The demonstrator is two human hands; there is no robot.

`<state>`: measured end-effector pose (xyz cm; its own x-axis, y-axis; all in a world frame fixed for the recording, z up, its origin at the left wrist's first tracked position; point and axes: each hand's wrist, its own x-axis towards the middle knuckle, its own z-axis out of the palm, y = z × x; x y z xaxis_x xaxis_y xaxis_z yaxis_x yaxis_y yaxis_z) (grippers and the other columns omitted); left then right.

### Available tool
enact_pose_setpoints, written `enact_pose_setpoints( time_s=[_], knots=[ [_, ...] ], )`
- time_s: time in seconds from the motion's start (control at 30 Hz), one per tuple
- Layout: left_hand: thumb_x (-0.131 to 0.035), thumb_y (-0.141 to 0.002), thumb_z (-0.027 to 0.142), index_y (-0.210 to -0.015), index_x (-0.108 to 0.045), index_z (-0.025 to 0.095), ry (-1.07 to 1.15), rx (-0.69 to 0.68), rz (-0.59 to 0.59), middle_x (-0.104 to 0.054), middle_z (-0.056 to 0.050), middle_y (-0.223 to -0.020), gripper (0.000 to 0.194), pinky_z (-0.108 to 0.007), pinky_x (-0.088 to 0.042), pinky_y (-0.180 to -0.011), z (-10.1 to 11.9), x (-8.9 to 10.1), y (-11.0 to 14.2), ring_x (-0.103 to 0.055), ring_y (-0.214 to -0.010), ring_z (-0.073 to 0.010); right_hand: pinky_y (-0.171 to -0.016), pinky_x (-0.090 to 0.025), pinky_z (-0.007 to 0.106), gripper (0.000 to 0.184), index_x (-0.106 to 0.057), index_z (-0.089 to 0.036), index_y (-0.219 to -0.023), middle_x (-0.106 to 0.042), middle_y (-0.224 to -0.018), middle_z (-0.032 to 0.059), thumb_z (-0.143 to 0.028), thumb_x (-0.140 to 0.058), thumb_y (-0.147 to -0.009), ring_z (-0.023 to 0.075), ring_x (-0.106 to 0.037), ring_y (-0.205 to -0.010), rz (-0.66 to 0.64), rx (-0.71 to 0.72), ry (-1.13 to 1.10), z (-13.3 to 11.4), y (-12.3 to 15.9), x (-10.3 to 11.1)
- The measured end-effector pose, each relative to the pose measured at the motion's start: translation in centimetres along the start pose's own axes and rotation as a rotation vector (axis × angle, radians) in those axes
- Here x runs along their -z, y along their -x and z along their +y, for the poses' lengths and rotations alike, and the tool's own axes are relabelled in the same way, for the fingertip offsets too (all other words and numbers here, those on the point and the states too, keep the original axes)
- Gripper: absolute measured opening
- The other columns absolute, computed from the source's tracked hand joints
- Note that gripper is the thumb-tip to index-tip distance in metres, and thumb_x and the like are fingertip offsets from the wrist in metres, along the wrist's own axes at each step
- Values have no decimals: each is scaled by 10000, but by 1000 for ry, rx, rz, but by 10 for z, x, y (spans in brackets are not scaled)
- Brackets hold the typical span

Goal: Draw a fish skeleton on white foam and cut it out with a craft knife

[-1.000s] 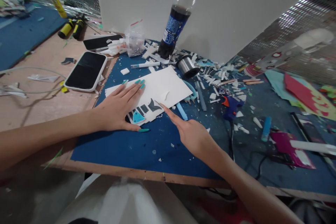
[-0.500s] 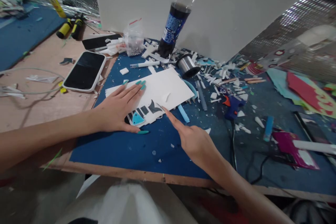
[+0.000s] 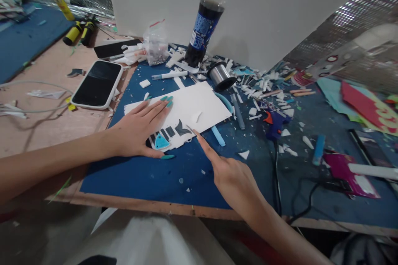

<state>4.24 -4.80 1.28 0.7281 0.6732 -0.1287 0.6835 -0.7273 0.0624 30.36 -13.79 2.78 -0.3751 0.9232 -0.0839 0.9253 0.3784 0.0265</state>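
While left hand (image 3: 141, 128) (thumb splayed) rests on sheet (image 3: 186, 103), right hand (image 3: 234, 176) — index outstretched

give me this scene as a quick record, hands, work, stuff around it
left hand: spread flat on white sheet
right hand: holds thin pointed tool at the sheet
on sheet: dark shapes, blue triangular piece
beyond sheet: bottle, wire spool
left of sheet: phone
right of sheet: blue glue gun
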Motion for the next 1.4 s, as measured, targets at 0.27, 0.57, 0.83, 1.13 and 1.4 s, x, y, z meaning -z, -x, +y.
enact_pose_setpoints(
  time_s=[0.27,0.57,0.83,1.13,1.4],
  knots=[
    [-208,-688,857,-1451,-82,43,20,-29,21,-43,-160,-1520,1124,-425,-3,-1137,-1,-4,-1,-99,-1406,-330,-427,-143,213,823,-360,-253,-1394,-363,-408,-77,27,-347,-621,60,-280,-352,129,29,104,-5,10,-3],
    [-226,-715,835,-1455,-47,61,16,-85,81,-38,-142,-1526,1085,-392,39,-1130,-2,-8,0,-107,-1406,-318,-394,-170,209,853,-299,-292,-1413,-491,-412,-88,18,-427,-629,70,-423,-318,-9,-29,120,-6,18,-2],
    [-246,-722,825,-1458,-44,76,26,-124,122,-68,-150,-1526,1070,-381,51,-1130,-2,-12,0,-126,-1403,-307,-366,-267,191,980,-48,-281,-1457,-547,-456,-105,14,-436,-607,93,-517,-346,34,-1,130,-4,30,-10],
    [-270,-735,808,-1458,14,97,33,-84,122,-14,-131,-1530,1054,-380,43,-1132,-3,-14,1,-103,-1407,-315,-415,-425,172,902,-25,-246,-1466,-594,-506,-55,36,-344,-671,102,-537,-378,11,2,67,-2,71,-4],
    [-282,-738,804,-1460,1,104,38,-82,126,6,-122,-1529,1045,-389,30,-1138,-2,-10,3,-91,-1410,-313,-405,-363,135,661,-127,-192,-1468,-659,-641,13,-29,-284,-847,66,-437,-375,7,-32,-150,18,71,18]
  ],
)
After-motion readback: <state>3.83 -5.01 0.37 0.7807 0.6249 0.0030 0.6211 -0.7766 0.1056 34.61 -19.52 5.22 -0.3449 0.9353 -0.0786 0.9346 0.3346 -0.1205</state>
